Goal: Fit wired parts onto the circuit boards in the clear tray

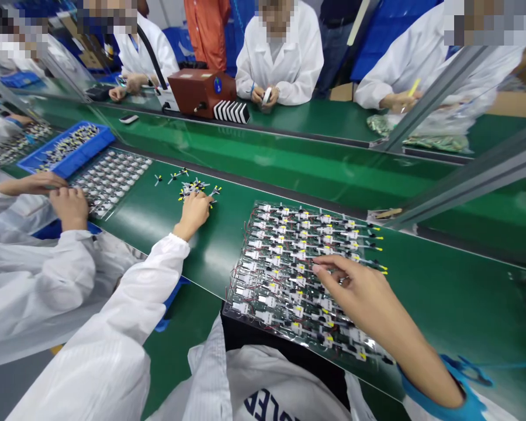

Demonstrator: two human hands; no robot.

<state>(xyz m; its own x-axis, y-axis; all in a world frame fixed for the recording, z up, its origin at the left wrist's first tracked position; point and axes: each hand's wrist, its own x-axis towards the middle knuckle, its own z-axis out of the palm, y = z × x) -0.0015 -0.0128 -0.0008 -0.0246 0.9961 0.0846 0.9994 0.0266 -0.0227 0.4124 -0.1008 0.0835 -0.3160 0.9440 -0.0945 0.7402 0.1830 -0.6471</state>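
My left hand reaches down to a loose pile of small grey-shafted parts with black and yellow ends. Its fingers are bent and closed at the pile's near right side, and their tips are partly hidden. A clear plastic tray lies in front of me, filled with rows of white units, thin red wires and yellow-tipped shafts. Over the tray's right half is my right hand. Its thumb and index finger come together on the end of a small shafted part; the other fingers curl above.
A co-worker's hands work over another tray on the left. Behind it stands a blue bin of similar parts. A metal post slants in from the right. Across the divider, people sit near a brown box-shaped machine.
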